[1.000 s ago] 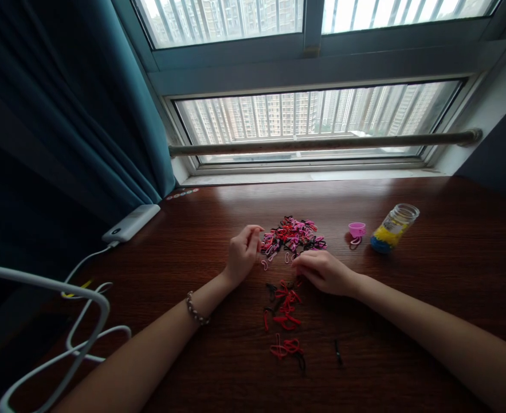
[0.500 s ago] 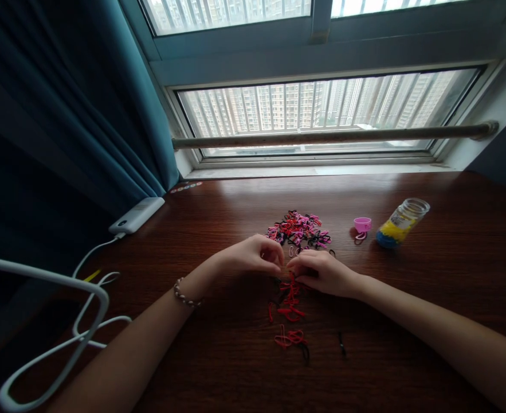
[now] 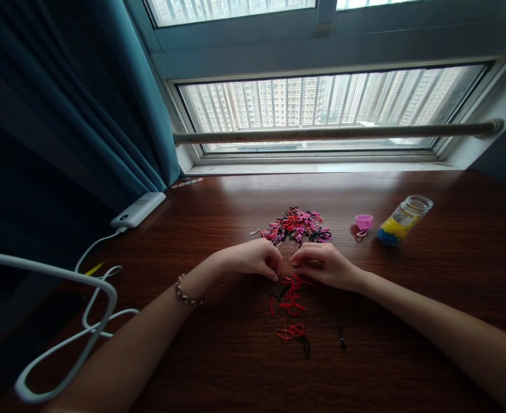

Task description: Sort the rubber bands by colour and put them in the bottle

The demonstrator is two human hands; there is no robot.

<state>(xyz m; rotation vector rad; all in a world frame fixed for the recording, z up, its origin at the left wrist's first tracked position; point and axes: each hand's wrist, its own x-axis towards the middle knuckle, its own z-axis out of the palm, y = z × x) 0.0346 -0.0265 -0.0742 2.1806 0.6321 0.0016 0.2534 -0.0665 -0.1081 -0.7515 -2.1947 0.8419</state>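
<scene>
A heap of small elastic hair ties (image 3: 295, 222), pink, red and black, lies just beyond my hands on the brown table. My left hand (image 3: 259, 257) is closed in a pinch, its fingertips down at the upper edge of a smaller group of red and black hair ties (image 3: 292, 295). Facing it, my right hand (image 3: 321, 263) also pinches, with a small gap between the two hands. Whatever either pinch holds is too small to make out. Closer to me lie some red hair ties (image 3: 295, 331) with a black one (image 3: 305, 346) beside them.
Right of the heap are a pink cup-shaped cap (image 3: 364, 221) and a tilted open glass jar (image 3: 403, 221) with yellow and blue contents. A single black tie (image 3: 342, 338) lies near my right forearm. At left are a white power bank (image 3: 138, 210), its cable (image 3: 91, 244) and a blue curtain (image 3: 149, 132).
My left hand has come down slightly toward the red and black group. My right hand has shifted a little right, widening the gap. The view has moved slightly.
</scene>
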